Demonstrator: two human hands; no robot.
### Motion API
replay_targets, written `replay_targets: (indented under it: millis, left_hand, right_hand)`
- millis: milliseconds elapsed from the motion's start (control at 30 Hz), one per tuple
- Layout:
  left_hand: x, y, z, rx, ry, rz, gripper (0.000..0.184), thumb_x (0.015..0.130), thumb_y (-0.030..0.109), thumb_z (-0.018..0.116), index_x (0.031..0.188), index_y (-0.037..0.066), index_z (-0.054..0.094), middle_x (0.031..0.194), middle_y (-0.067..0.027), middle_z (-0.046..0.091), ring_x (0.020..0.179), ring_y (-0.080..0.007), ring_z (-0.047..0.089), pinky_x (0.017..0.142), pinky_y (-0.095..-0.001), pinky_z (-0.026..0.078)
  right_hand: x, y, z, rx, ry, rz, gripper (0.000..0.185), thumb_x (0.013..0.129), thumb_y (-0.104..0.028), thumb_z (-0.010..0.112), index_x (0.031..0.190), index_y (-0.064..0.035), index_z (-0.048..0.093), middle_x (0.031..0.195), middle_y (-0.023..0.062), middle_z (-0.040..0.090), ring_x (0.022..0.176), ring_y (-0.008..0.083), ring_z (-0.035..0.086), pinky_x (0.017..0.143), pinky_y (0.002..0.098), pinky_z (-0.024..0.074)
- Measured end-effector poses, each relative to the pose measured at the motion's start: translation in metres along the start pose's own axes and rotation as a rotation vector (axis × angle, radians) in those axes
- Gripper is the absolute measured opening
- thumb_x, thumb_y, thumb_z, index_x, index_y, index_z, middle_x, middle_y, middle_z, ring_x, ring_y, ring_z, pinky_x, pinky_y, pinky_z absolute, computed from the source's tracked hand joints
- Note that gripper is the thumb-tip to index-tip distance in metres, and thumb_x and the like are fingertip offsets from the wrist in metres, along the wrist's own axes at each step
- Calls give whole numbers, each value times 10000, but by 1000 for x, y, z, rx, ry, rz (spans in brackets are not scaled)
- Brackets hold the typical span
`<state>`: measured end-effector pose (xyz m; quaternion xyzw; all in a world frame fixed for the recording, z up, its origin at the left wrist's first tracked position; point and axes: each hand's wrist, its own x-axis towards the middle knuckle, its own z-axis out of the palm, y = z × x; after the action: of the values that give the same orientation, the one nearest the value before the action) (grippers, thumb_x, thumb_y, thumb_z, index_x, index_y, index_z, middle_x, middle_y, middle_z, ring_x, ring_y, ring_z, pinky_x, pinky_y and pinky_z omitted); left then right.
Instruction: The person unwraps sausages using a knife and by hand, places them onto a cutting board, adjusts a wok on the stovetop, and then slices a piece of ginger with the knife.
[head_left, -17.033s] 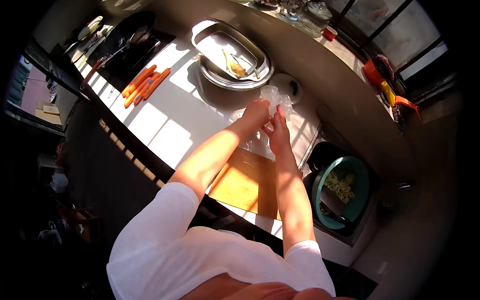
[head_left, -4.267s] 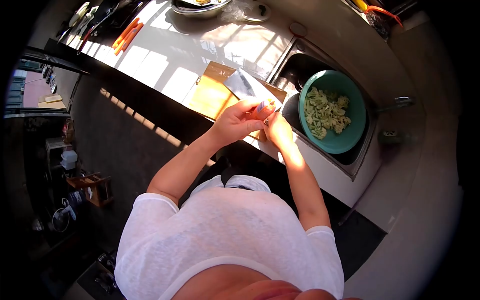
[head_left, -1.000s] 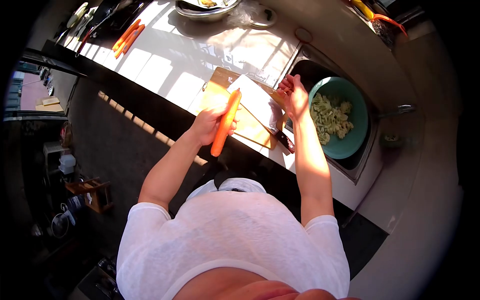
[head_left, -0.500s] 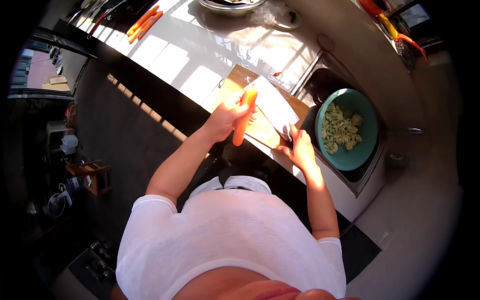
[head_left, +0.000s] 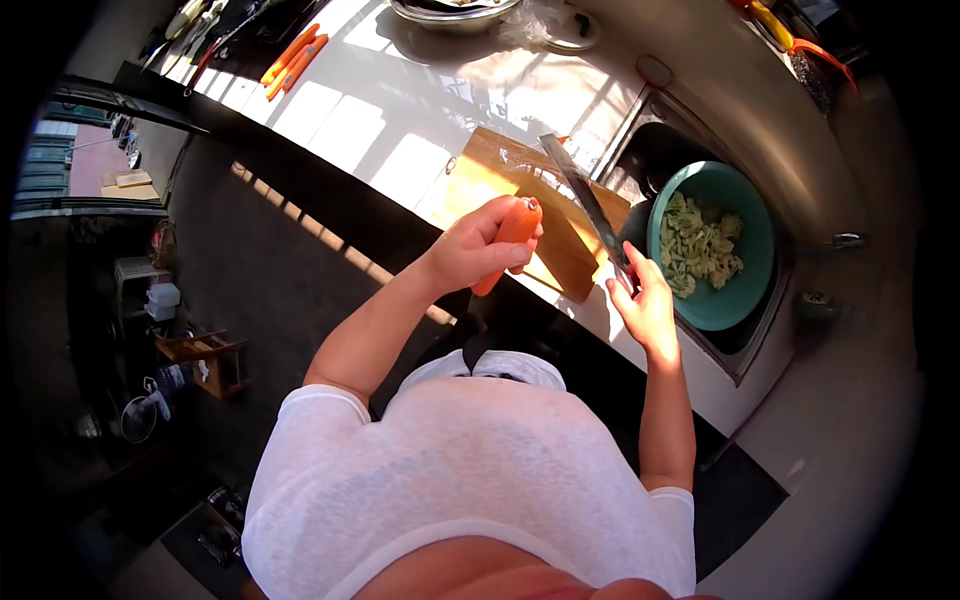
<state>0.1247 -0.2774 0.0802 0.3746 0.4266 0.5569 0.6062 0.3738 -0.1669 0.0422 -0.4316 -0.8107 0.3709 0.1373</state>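
Note:
My left hand (head_left: 478,250) is wrapped round a thick orange carrot (head_left: 517,225), held tilted above the counter's front edge, with one end pointing up toward me. In my right hand (head_left: 645,300) is a wide-bladed kitchen knife (head_left: 582,192); its blade is turned nearly edge-on and apart from the carrot. Most of the knife's handle is hidden by my fingers. Beneath both hands, a wooden cutting board (head_left: 490,165) lies on the white counter, partly in sunlight.
Right of the board, a green basin (head_left: 762,250) of cut cauliflower (head_left: 700,245) rests in the sink (head_left: 640,150). Several carrots (head_left: 294,62) lie on the far left counter. A metal bowl (head_left: 455,15) and a clear plastic bag (head_left: 525,25) stand at the back.
The carrot has tipped, its upper end now facing me more. My right hand has turned the knife from broad side up to nearly edge-on, lifting it off the board.

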Motion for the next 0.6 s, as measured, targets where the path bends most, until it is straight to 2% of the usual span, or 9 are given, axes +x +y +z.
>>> replay_targets:
  millis: [67,133,233,367,600]
  left_hand:
    - [3,-1,3,53,-3,-4,278,826,114,566,1085,44,490,800,-37,514,678,-105,500,645,-237,424]
    - [9,-1,6,384,43,60,368,826,130,589,1150,10,464,901,-82,569,800,-128,541,700,-279,454]
    - [15,-8,15,574,75,226,375,838,136,578,1170,16,451,945,-81,557,840,-133,534,730,-284,449]
    - [20,-19,22,534,61,303,384,854,143,563,1195,24,435,1004,-80,540,893,-138,524,771,-289,443]
    - [24,-35,25,278,-22,232,400,882,156,536,1240,38,406,1108,-78,511,986,-148,507,841,-300,431]
  right_hand:
    - [-17,-16,-17,85,139,-260,479,695,-26,654,1162,2,550,851,125,584,739,224,587,659,304,471]
    - [-37,-41,-37,109,105,-294,468,682,24,643,1142,-4,563,822,116,597,735,226,595,649,299,472]
    - [-53,-59,-53,-31,142,-508,547,586,42,643,1126,2,572,726,90,571,591,243,538,549,303,440]
    - [-65,-60,-57,-79,136,-561,556,567,36,627,1120,18,571,688,78,548,562,225,518,513,308,423]
    - [-72,-53,-62,-117,165,-530,553,557,43,619,1108,25,573,682,75,544,561,224,518,511,307,426]
